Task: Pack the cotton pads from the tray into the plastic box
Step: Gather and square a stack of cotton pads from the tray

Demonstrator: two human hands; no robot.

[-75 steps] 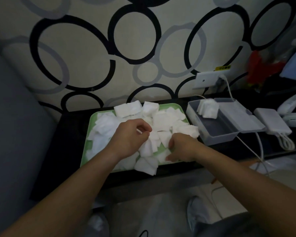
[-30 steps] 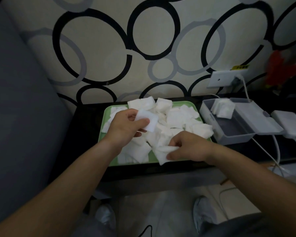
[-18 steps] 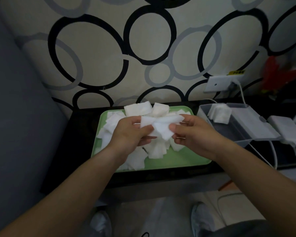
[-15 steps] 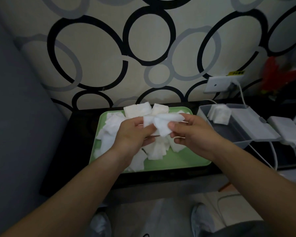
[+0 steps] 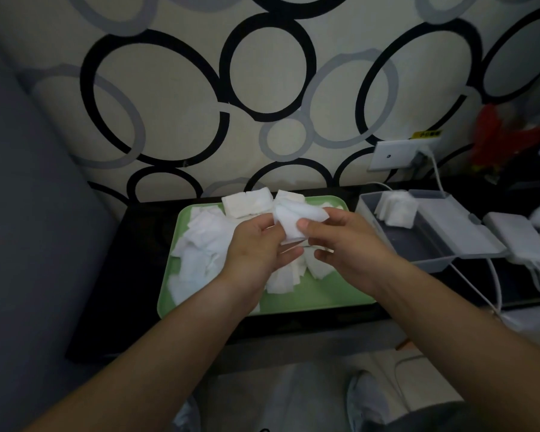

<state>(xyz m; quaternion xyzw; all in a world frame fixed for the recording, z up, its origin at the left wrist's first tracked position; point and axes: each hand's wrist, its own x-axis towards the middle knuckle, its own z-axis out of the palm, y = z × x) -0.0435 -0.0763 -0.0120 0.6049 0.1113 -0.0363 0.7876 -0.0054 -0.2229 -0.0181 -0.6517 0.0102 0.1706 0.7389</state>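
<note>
The bunch of cotton pads (image 5: 295, 218) is held above the far half of the green tray (image 5: 325, 296), lifted clear of the pile and pinched between both hands. The right hand (image 5: 349, 244) has its thumb on top and its fingers curled beneath, and the left hand (image 5: 256, 249) closes on the bunch from the other side. The bunch looks ragged, with edges out of line and one corner hanging, so a loose pad could slip out on the way across to the plastic box (image 5: 427, 247). A folded pad would likely sit crooked on the stack of pads (image 5: 395, 208) already in the box's far corner. The box looks light, so pressing pads in hard might push it toward the white charger block (image 5: 518, 236) and its cable (image 5: 494, 275) just beside it. By count there are two hands, one tray, one box with its lid lying open, and one stack inside it. The held bunch has several pads, though how many I cannot tell. The loose pads (image 5: 206, 244) on the tray overlap too much to count, but there are well over a dozen. All of it rests on a black table (image 5: 131, 275).
</note>
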